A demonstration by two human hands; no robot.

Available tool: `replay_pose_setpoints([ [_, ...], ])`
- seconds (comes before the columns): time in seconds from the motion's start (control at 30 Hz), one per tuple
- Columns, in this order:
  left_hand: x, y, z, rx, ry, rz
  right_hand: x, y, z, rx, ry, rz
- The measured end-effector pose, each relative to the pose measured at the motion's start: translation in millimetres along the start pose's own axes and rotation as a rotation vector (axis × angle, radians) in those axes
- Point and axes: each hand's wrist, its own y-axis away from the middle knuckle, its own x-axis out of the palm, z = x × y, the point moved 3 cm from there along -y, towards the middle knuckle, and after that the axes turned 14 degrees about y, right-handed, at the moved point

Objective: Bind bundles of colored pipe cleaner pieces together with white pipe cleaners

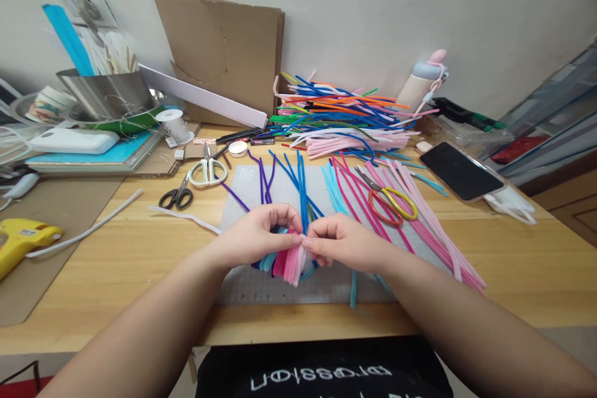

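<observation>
Between my hands is a row of folded pipe cleaners (286,262), running from dark blue through light blue and magenta to pale pink. My left hand (261,233) is closed round its upper edge, the thumb lying along the top. At its pale pink end my right hand (338,239) pinches with thumb and index finger, the tips of both hands meeting there. Loose blue pipe cleaners (301,189) lie just behind on the grey cutting mat (336,289). Light blue, magenta and pink pipe cleaners (436,230) spread to the right, partly under red-and-yellow-handled scissors (392,202).
Two more scissors (208,171) lie behind my left hand. A yellow glue gun (28,239) is at the far left. Mixed pipe cleaners (345,115) are heaped at the back beside cardboard (224,56). A phone (461,171) and a bottle (422,84) are at the right.
</observation>
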Motion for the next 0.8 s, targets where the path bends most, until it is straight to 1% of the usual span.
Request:
replay_pose_setpoints([
  [0.1,0.2,0.7,-0.1,-0.001,0.002,0.009,2.4,-0.2,-1.9,0.034,-0.126,0.052],
  [0.33,0.6,0.2,-1.1,-0.008,-0.002,0.008,8.7,-1.1,-3.4,0.063,-0.424,0.093],
  [0.43,-0.7,0.7,-2.8,0.017,-0.067,-0.015,9.6,-1.8,-3.7,0.054,-0.464,0.121],
  [0.5,-3.3,0.8,-4.5,0.048,-0.150,-0.059,8.4,-2.1,-4.3,0.042,-0.469,0.107],
  [0.53,-5.7,0.8,-5.7,0.070,-0.194,-0.112,7.0,-2.1,-4.5,0.030,-0.474,0.085],
  [0.57,-9.0,1.2,-7.5,0.104,-0.238,-0.195,5.0,-2.0,-4.6,0.012,-0.480,0.050],
  [0.63,-17.1,3.9,-12.7,0.217,-0.309,-0.431,0.1,-1.5,-4.7,-0.029,-0.489,-0.043],
  [0.7,-23.4,9.4,-18.3,0.363,-0.327,-0.656,-4.8,-0.4,-4.8,-0.060,-0.486,-0.142],
  [0.73,-25.3,12.2,-20.2,0.426,-0.316,-0.731,-6.7,0.2,-4.7,-0.071,-0.478,-0.182],
  [0.8,-27.2,16.1,-22.0,0.504,-0.276,-0.807,-8.6,1.3,-4.4,-0.089,-0.453,-0.231],
])
